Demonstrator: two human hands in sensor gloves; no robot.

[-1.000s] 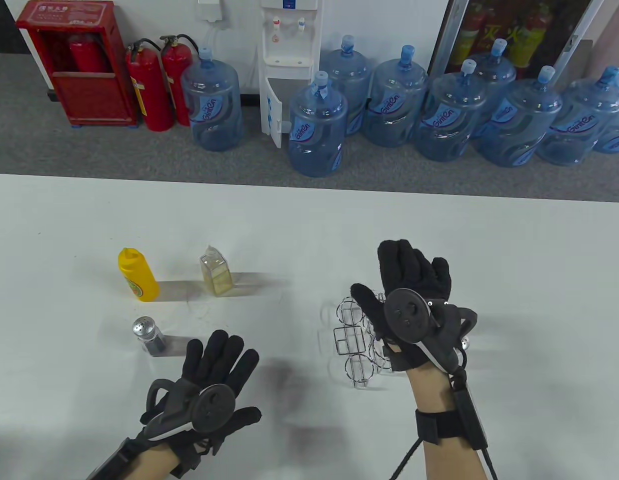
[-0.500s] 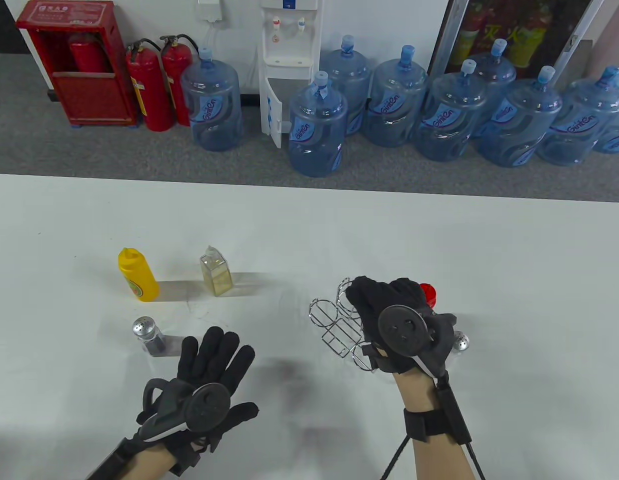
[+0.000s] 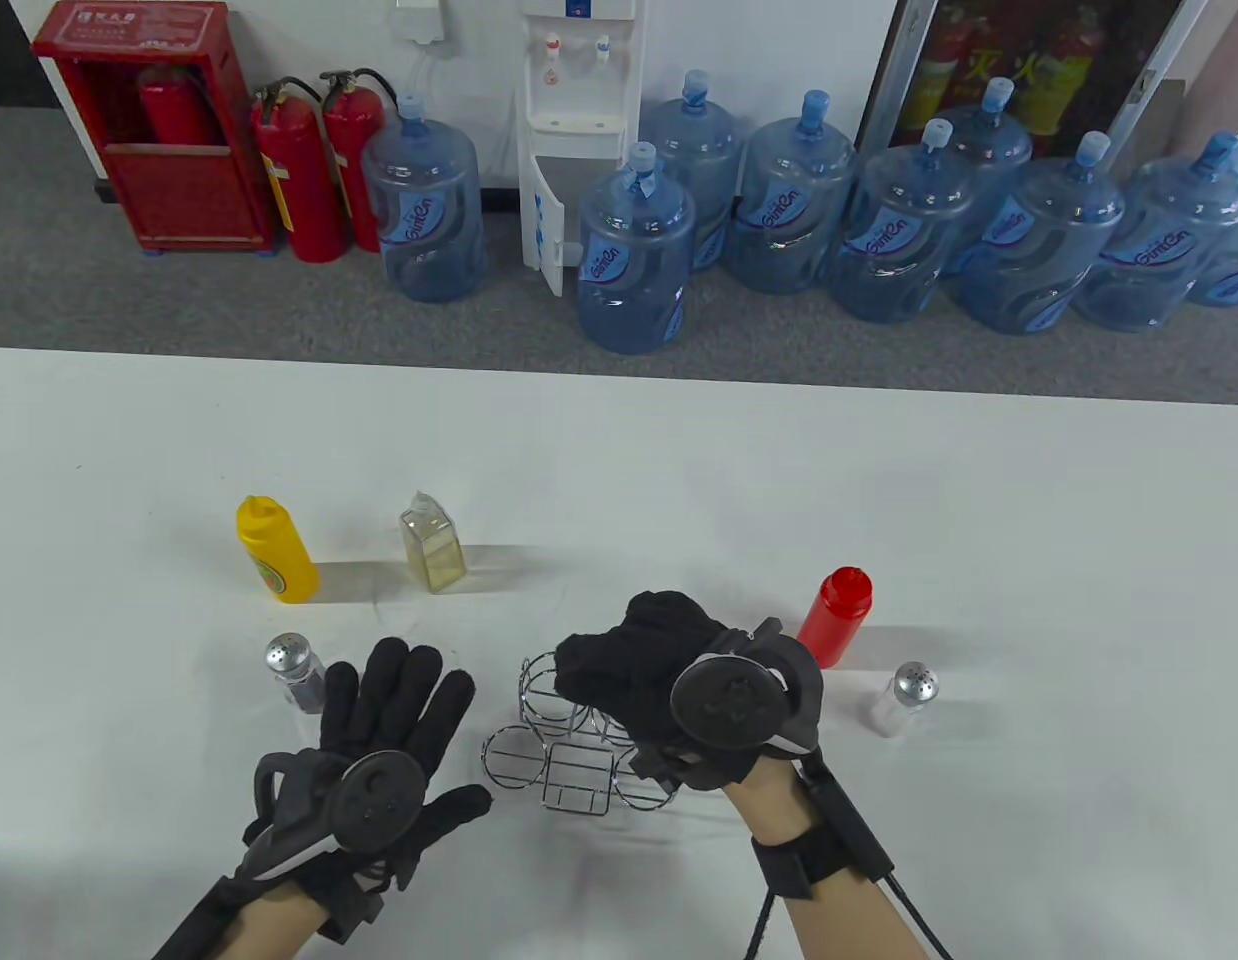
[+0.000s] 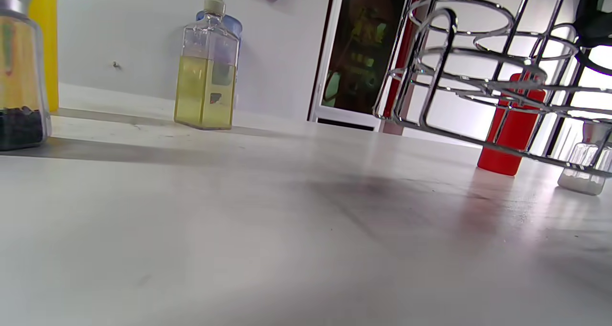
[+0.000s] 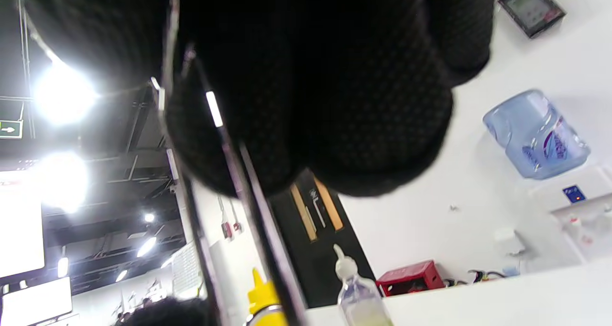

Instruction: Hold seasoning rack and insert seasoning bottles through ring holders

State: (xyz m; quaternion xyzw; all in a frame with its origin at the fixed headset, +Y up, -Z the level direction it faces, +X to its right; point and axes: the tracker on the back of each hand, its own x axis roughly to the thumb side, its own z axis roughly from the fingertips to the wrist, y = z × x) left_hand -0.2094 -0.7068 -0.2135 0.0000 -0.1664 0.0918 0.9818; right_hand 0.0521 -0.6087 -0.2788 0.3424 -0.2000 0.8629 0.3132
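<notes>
Item: wire seasoning rack. Location: near the tabletop's front edge, roughly midway along it, tilted and lifted clear of the surface, as the left wrist view shows. All ring holders visible are empty.

Item: right hand. Fingers curled tight over the top of the rack, gripping its wire; palm down, knuckles toward the far edge, tracker facing up. The right wrist view shows only dark glove and a few wires running across it.

Item: left hand. Flat and spread, fingers extended toward the far edge, holding nothing. It sits just left of the rack, apart from it. Whether the palm touches the table cannot be told.

Items awaiting insertion, all upright on the table:
- yellow squeeze bottle, left of centre, toward the middle depth of the tabletop.
- square oil bottle, just right of the yellow one.
- pepper shaker, close beside the left hand's fingers.
- red squeeze bottle, right of the rack.
- salt shaker, right of the red bottle and nearer the front edge.

Status, as judged: holding the rack is under way; insertion not begun. All five bottles remain outside the rings. The free left hand is nearest the pepper shaker, a likely first pick.
</notes>
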